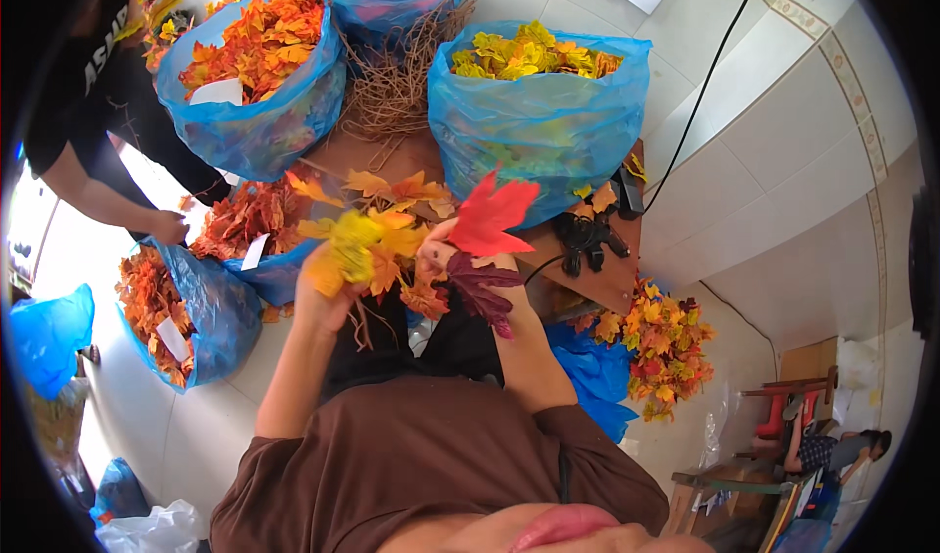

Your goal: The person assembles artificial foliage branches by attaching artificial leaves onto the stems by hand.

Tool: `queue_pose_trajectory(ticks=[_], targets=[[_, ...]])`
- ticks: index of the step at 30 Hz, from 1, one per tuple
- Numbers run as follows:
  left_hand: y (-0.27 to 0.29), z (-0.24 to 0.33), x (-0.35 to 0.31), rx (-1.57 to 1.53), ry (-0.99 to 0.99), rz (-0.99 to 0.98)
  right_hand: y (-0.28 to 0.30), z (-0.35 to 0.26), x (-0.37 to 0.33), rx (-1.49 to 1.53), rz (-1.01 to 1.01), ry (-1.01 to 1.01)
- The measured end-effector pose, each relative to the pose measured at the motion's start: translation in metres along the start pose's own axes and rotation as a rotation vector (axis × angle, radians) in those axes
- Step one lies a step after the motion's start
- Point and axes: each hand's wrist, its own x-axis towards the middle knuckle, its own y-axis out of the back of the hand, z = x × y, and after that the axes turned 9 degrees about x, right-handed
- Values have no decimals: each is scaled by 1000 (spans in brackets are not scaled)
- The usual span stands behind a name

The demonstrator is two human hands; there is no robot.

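In front of my chest, my left hand [328, 288] is closed round a bunch of yellow artificial maple leaves [351, 244], and thin brown stems hang below it. My right hand [435, 251] is closed close beside it, its fingers mostly hidden among leaves. A bright red artificial leaf [494, 215] and a dark purple leaf [485, 288] stick out of the right hand. Orange leaves [424, 298] show between and below the two hands. More orange leaves [397, 189] lie just beyond them, at the table's near edge.
Blue bags of orange leaves [257, 48] and yellow-green leaves [539, 51] stand on the brown table [406, 151] around tangled brown twigs [392, 93]. Black cables [587, 235] lie at its right. A leaf garland [666, 347] hangs beside a blue bag. Another person's hand [168, 228] is at left.
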Motion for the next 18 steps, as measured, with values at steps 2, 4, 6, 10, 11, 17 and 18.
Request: queue_pose_trajectory(ticks=[2,4,6,10,11,17,18], targets=[[27,21,12,-218,5,-248,-3,4,2,-197,-54,-86],[44,33,23,-379,-68,-335,-5,18,1,-9,-319,-107],[42,19,26,-471,-87,-464,-11,24,-3,-32,-340,52],[-12,-13,-3,462,74,-300,-8,30,9,-94,-307,-91],[-20,-16,-8,522,52,-374,-8,30,10,-77,-247,-138],[-30,-20,-6,617,81,-355,-8,11,4,188,-204,-120],[-34,-18,-8,618,83,-354,-5,10,3,244,-185,-110]])
